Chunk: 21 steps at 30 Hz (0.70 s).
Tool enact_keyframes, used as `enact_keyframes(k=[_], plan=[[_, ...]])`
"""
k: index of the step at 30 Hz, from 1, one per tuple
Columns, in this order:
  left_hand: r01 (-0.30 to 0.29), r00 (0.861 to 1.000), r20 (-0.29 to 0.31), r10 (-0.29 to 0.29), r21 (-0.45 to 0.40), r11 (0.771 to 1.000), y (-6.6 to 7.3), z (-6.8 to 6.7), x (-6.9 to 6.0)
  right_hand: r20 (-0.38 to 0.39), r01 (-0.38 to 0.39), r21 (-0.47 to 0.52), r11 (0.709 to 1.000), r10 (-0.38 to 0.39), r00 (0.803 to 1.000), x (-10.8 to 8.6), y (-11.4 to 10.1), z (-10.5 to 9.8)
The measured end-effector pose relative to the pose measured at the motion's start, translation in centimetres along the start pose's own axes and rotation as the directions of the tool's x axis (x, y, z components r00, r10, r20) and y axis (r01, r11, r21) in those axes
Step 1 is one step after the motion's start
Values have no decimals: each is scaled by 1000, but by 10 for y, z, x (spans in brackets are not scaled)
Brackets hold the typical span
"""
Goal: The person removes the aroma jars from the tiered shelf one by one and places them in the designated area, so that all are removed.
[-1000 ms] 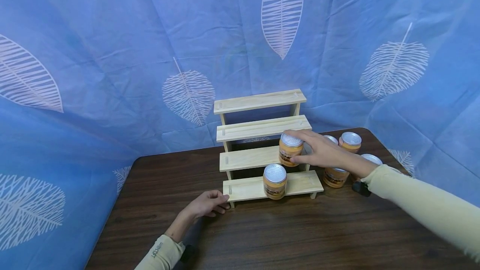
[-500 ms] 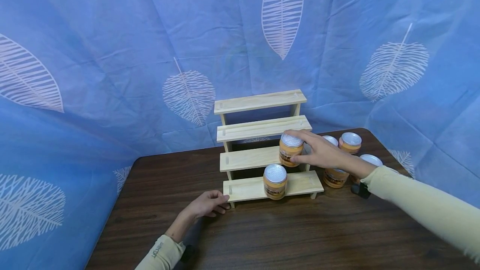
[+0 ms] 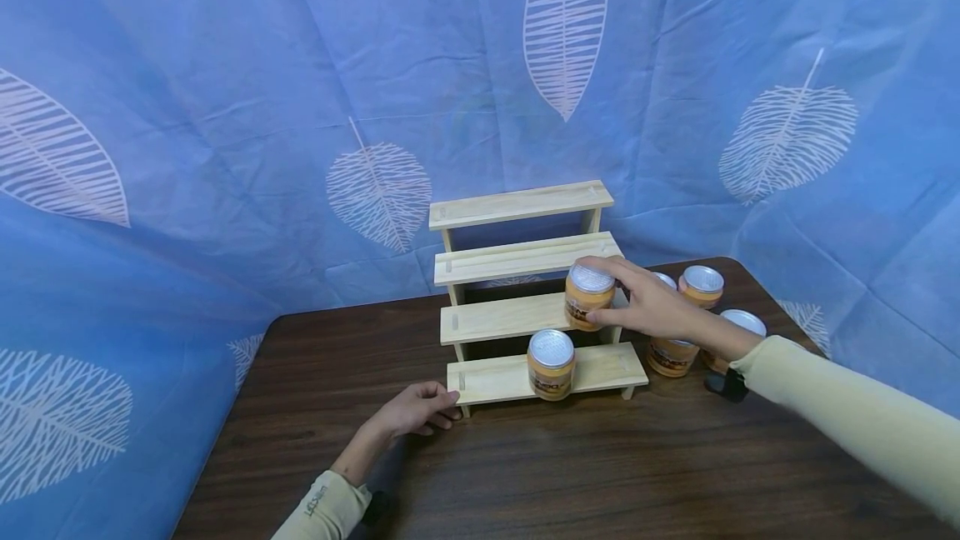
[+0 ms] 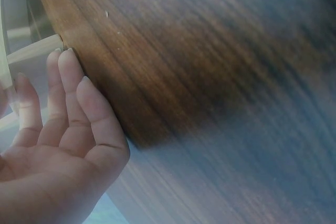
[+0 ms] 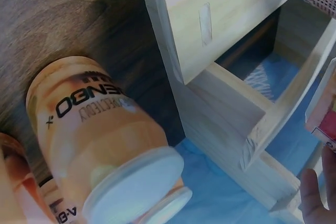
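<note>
A light wooden stepped rack [image 3: 487,319] with several tiers stands on the dark table. My left hand [image 3: 414,408] grips the left end of its lowest tier; in the left wrist view the fingers [image 4: 71,85] lie beside a wooden leg. My right hand [image 3: 656,302] holds an orange jar [image 3: 585,311] with a silvery lid, upright at the right part of the second tier from the bottom. Whether its base touches the board cannot be told. Another orange jar [image 3: 551,373] stands near the middle of the lowest tier. In the right wrist view the held jar [image 5: 325,114] is cut off at the edge.
Several more orange jars stand on the table right of the rack, among them one jar [image 3: 702,286] at the back and one [image 5: 100,114] large in the right wrist view. Blue leaf-patterned cloth [image 3: 480,90] hangs behind the table [image 3: 525,473].
My right hand has shifted slightly to the right together with the jar it holds. My left hand stays at the rack's lower left end.
</note>
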<state>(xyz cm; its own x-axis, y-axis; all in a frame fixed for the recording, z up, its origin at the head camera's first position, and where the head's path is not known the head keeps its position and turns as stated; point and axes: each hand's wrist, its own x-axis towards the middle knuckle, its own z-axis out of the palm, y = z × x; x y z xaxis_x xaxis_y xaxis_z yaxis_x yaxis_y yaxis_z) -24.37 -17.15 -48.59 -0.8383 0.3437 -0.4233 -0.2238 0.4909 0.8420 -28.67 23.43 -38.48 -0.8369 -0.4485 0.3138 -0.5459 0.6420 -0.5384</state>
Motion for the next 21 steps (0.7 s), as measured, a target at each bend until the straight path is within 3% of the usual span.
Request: enact_keyframes(k=[7, 15, 21], plan=[[-2, 1000, 9, 2, -10, 1000, -1, 0, 1, -49, -8, -12, 1000, 8, 999, -11, -2, -15], [-3, 1000, 11, 3, -11, 1000, -1, 1, 2, -40, -36, 18, 999, 36, 999, -30, -7, -33], [3, 1000, 7, -3, -10, 1000, -1, 1, 2, -85, -14, -7, 1000, 13, 996, -48, -4, -46]])
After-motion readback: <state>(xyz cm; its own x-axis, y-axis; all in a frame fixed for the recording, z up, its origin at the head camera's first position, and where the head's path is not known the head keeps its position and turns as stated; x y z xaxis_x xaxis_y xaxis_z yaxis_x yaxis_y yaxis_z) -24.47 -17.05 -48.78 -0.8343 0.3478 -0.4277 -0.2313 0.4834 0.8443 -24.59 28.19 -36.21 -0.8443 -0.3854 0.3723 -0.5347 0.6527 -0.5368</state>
